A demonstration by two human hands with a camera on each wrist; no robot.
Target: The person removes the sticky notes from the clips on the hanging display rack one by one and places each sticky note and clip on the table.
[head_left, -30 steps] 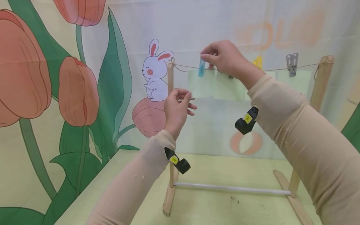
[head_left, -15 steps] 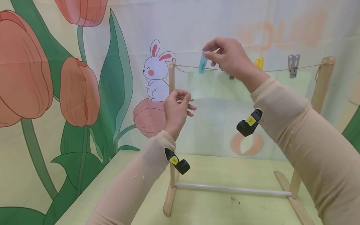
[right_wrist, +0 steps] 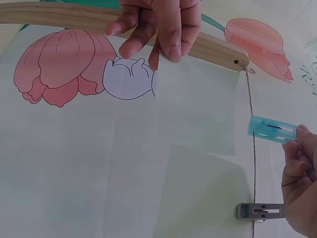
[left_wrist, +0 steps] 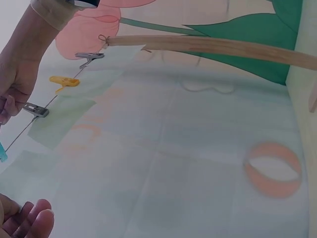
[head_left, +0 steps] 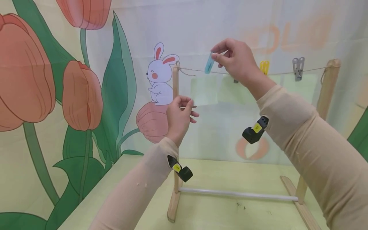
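In the head view my right hand pinches a translucent blue clothespin by its upper end. The clothespin's lower end is at the twine line and off the paper; the right wrist view shows this clothespin crossing the twine. Below the line, my left hand pinches a pale green sheet of paper at its lower left corner. A narrow gap separates the sheet's top edge from the twine. Another green sheet hangs beside it from a grey clothespin, mostly behind my right hand in the head view.
Farther right on the line are a yellow clothespin, a grey clothespin and another green sheet. Wooden posts hold the twine, with a white bar low between them. Behind hangs a printed tulip-and-rabbit backdrop.
My right hand has drawn the blue clothespin up and slightly right, off the paper's top edge. The sheet has sunk a little below the twine, with my left hand lowering slightly.
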